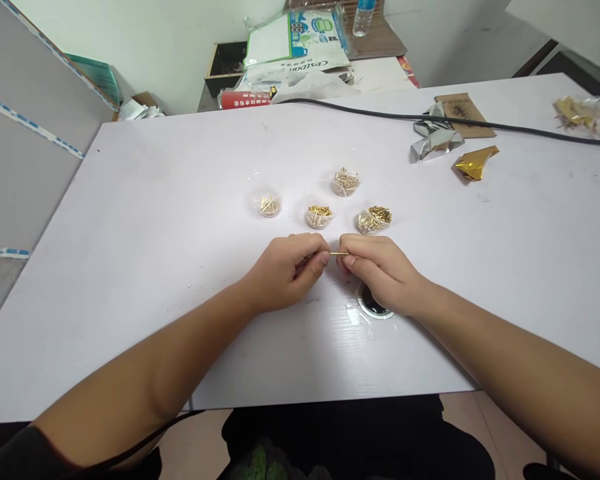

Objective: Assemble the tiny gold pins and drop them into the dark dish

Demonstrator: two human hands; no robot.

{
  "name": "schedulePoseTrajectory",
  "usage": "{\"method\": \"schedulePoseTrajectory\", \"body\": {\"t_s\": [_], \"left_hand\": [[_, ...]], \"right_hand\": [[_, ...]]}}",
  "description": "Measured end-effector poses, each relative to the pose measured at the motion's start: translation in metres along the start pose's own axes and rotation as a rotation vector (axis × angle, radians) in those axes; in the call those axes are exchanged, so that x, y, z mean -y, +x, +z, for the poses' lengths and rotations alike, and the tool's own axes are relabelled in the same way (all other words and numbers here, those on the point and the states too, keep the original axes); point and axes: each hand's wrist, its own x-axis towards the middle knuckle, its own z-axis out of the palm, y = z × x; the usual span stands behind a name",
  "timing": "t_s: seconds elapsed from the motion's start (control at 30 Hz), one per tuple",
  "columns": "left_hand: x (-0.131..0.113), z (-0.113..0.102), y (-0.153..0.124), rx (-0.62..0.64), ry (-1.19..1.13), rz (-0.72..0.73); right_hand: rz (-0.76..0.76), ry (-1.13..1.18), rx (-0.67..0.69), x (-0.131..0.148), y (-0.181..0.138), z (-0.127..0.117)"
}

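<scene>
My left hand (290, 270) and my right hand (380, 270) meet at the middle of the white table (155, 220), fingers pinched. Between them runs a thin gold pin (339, 254), gripped at each end by one hand. Just beyond my hands stand several small clear dishes of gold and pale metal pins: one at the left (270, 205), one in the middle (319, 216), one at the right (374, 219) and one farther back (345, 181). Under my right wrist lies a round clear dish with a dark centre (375, 308), partly hidden.
A black cable (430, 119) crosses the far side of the table. Silver foil (436, 140), gold foil (476, 162) and a brown card (460, 110) lie at the right rear. A bag of gold parts (577, 113) sits at the far right. Boxes and packaging are piled behind the table.
</scene>
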Motion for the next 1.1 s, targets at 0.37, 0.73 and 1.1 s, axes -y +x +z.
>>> {"method": "schedulePoseTrajectory", "body": {"t_s": [0.37,0.73,1.1], "left_hand": [[-0.0025,-0.0008,0.0006,0.065,-0.006,-0.02],[-0.0023,-0.0025,0.0013,0.131,0.002,-0.038],[-0.0047,-0.0041,-0.0001,0.124,-0.01,-0.06]], "right_hand": [[-0.104,-0.065,0.044,-0.0036,0.0003,-0.0002],[-0.145,-0.098,0.066,-0.0034,0.0012,-0.0011],[-0.153,-0.066,0.04,-0.0042,0.0001,0.0015]]}}
